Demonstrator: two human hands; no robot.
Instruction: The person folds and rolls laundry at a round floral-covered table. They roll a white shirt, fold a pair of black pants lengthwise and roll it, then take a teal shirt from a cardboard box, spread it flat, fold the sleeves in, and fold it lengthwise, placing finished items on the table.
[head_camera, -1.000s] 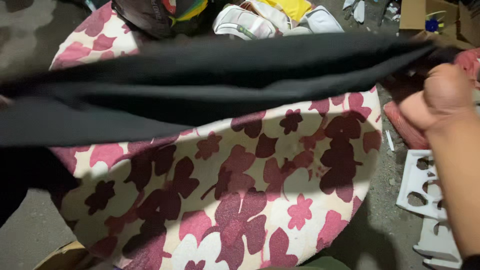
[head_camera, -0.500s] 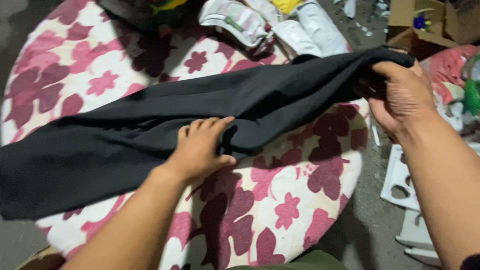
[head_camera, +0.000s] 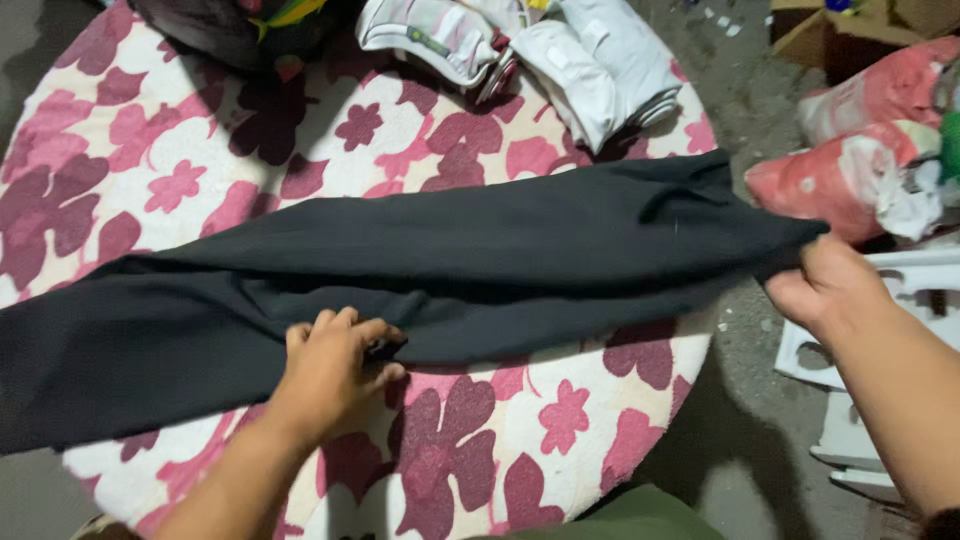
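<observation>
Two folded white garments (head_camera: 560, 60) beyond the black cloth (head_camera: 480, 265), pink sacks (head_camera: 860, 150) beside it.

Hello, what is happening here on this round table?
A person spreads a long black cloth garment across a round table with a pink flowered cover. The left hand pinches its lower edge near the middle; the right hand grips its end beyond the table's edge. Folded white clothes lie at the far side.

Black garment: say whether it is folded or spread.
Folded lengthwise: the black garment lies as a long narrow band, left hand pinching its edge, right hand gripping one end.
</observation>
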